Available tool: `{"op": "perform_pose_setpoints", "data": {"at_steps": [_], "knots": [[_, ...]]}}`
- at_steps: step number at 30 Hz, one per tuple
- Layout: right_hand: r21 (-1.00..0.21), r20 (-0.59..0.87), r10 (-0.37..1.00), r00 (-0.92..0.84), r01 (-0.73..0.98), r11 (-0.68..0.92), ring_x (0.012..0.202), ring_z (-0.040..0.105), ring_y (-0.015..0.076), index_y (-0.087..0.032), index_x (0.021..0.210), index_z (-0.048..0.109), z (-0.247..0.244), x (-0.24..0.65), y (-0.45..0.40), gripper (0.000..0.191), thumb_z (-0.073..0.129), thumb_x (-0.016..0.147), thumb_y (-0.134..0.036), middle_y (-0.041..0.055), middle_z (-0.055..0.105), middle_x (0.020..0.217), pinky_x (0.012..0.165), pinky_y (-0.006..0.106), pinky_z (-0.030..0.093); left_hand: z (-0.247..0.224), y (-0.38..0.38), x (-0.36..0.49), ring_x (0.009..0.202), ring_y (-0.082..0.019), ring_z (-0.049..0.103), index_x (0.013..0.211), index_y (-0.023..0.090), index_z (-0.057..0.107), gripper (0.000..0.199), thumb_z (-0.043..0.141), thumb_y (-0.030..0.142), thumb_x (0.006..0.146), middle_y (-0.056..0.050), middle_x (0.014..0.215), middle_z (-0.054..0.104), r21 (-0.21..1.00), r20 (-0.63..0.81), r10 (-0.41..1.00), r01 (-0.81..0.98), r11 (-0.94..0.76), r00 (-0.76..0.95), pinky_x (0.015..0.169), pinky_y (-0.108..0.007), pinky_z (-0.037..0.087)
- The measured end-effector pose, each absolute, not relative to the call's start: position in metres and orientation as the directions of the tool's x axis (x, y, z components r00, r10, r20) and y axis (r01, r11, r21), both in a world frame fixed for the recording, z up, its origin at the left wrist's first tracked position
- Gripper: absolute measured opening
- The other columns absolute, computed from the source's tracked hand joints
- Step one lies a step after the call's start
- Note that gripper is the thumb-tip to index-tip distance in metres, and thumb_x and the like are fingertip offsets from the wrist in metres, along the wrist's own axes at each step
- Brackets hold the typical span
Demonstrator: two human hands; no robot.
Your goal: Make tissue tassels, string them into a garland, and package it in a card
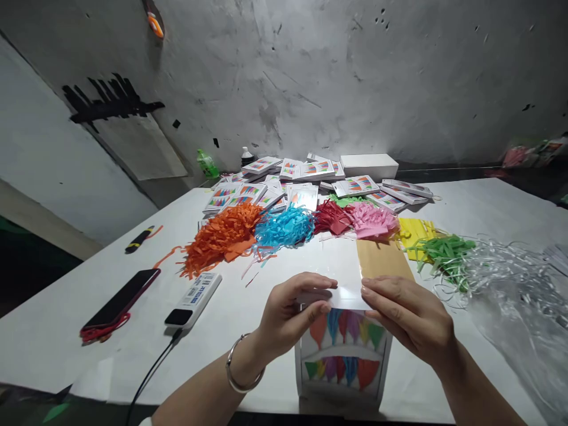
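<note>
A printed card (341, 361), showing rows of coloured tassels, stands at the table's front edge and bends over at its glossy white top. My left hand (297, 310), with a bangle on its wrist, pinches the left side of that top between thumb and fingers. On the right side, my right hand (406, 310) grips the same card, its fingertips together along the upper edge and its thumb hidden. A brown cardboard piece (384, 260) lies just beyond my right fingers.
Orange (224, 236), blue (286, 226), dark red (332, 218) and pink tassels (375, 220) form a row behind the hands. Several printed packs (310, 170) are piled further back. Clear plastic bags (510, 307) lie right; a phone (122, 299) and a cabled white device (193, 300) lie left.
</note>
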State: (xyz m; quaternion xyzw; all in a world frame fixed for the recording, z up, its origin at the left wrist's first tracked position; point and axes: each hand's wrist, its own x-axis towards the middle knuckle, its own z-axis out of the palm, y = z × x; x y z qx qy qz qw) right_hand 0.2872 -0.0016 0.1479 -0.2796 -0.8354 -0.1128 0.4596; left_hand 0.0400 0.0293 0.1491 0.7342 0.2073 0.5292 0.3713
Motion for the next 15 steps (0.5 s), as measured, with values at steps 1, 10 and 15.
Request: {"op": "perform_pose_setpoints", "data": {"at_steps": [1,10,15], "knots": [[-0.024,0.828,0.343,-0.444,0.583,0.812,0.093,0.074,0.0231,-0.024,0.134,0.059,0.149,0.288,-0.003,0.048,0.067,0.088,-0.013,0.0085,0.077,0.105,0.084,0.04,0.063,0.148,0.029,0.04,0.094,-0.023,0.071,0.106,0.016,0.071,0.019,0.07,0.019,0.087,-0.013,0.1,0.076,0.778,0.607,0.712,-0.079,-0.624,0.352,0.078,-0.031,0.06],[0.253,0.684,0.317,-0.657,0.621,0.742,0.092,0.074,0.0296,-0.012,0.136,0.057,0.161,0.272,-0.009,0.043,0.048,0.094,-0.013,0.017,0.075,0.11,0.076,0.043,0.063,0.15,0.024,0.048,0.093,-0.022,0.072,0.104,0.017,0.071,0.015,0.067,0.02,0.089,-0.013,0.099,0.075,0.76,0.621,0.68,-0.087,-0.644,0.39,0.08,-0.031,0.059],[0.182,0.706,0.349,-0.617,0.633,0.752,0.088,0.074,0.026,-0.018,0.142,0.052,0.161,0.265,-0.004,0.048,0.048,0.095,-0.011,0.0149,0.075,0.111,0.073,0.04,0.062,0.148,0.023,0.051,0.082,-0.02,0.071,0.1,0.016,0.072,0.013,0.069,0.021,0.088,-0.011,0.091,0.075,0.791,0.595,0.733,-0.082,-0.606,0.329,0.071,-0.027,0.058]]}}
